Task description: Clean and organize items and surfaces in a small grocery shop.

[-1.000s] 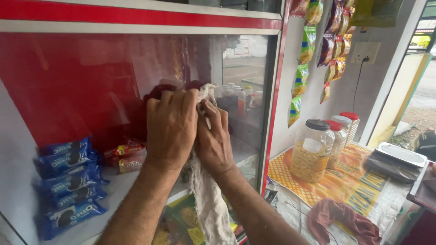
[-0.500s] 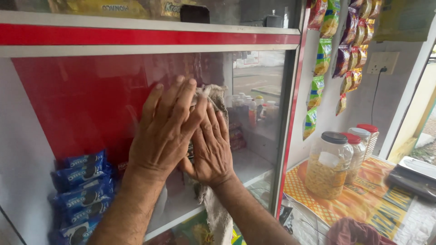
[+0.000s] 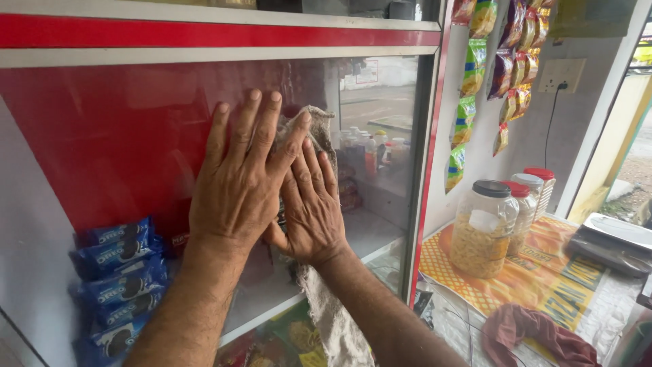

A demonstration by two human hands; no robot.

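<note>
Both hands are pressing a grey cloth [image 3: 319,129] flat against the glass door [image 3: 136,136] of a red-framed display cabinet. The left hand [image 3: 238,183] is lying spread, fingers fanned toward 12 o'clock, its thumb overlapping the right hand [image 3: 312,211], which is lying open at its 4 o'clock, palm on the cloth. The cloth is peeking out at 12 o'clock of the right hand and hanging down at 6 o'clock. Blue biscuit packets [image 3: 119,272] are sitting behind the glass at 8 o'clock. Lidded jars [image 3: 485,228] are standing on the worktop [image 3: 543,285] at 3 o'clock.

left hand [image 3: 238,183] flattened, cloth [image 3: 319,132] seemingly shifted right
</note>
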